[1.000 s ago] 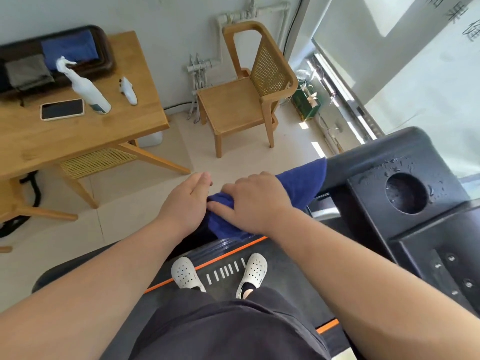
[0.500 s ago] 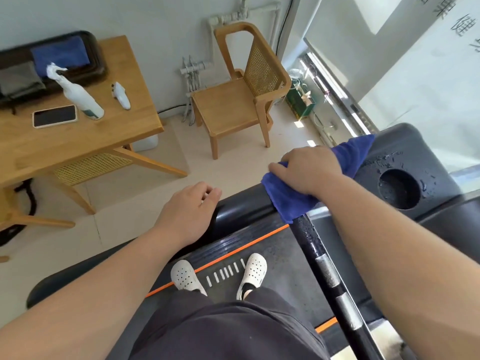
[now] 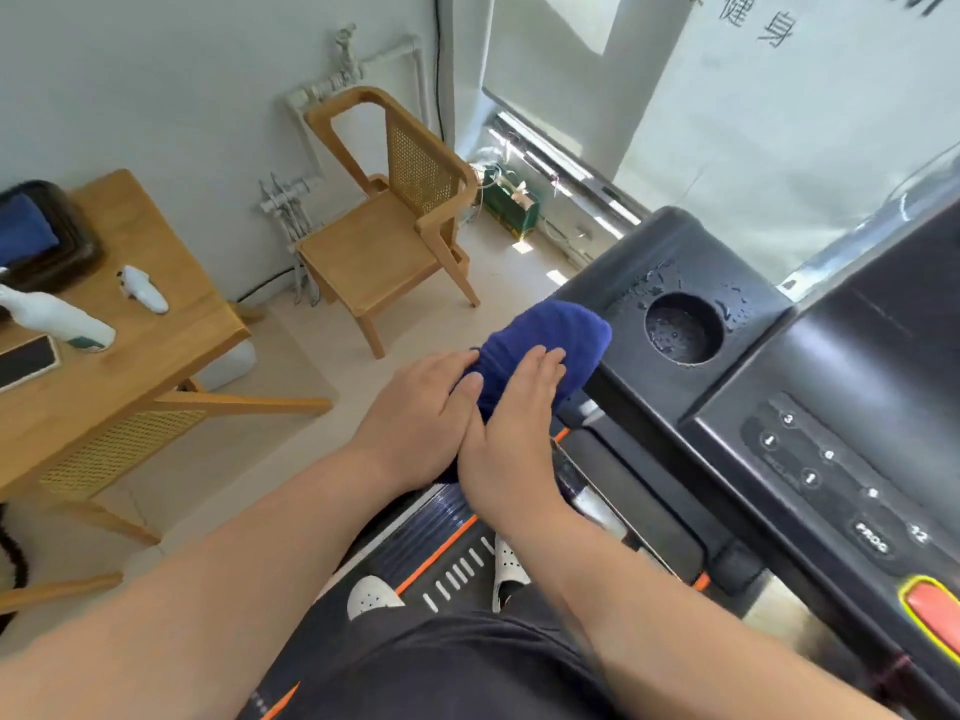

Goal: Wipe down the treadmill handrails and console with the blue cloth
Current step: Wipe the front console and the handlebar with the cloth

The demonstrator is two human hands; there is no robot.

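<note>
The blue cloth (image 3: 550, 330) is lying bunched into a rounded wad just left of the cup holder (image 3: 683, 327), touching the near-left corner of the black treadmill console (image 3: 857, 356). Whatever it is resting on is hidden beneath it and the hands.

The left hand (image 3: 415, 423) is gripping the wad's left edge, its thumb lying on top and its fingers curving along the far side. The right hand (image 3: 511, 444) is pressing down on the cloth with fingers straight and close together, fingertips pointing toward the cup holder. The two hands are touching along their inner edges.

Water droplets (image 3: 660, 283) are sitting on the console surface around the cup holder and inside it. To the right of the cup holder and nearer the person, a numbered keypad (image 3: 810, 459) and a red button (image 3: 935, 610) are showing. Below the cup holder, white perforated shoes (image 3: 509, 563) are standing on the treadmill belt (image 3: 441, 543). Well left of the cup holder, a wooden chair (image 3: 384, 241) and a wooden table (image 3: 145, 345) holding a white spray bottle (image 3: 57, 317) are standing.
</note>
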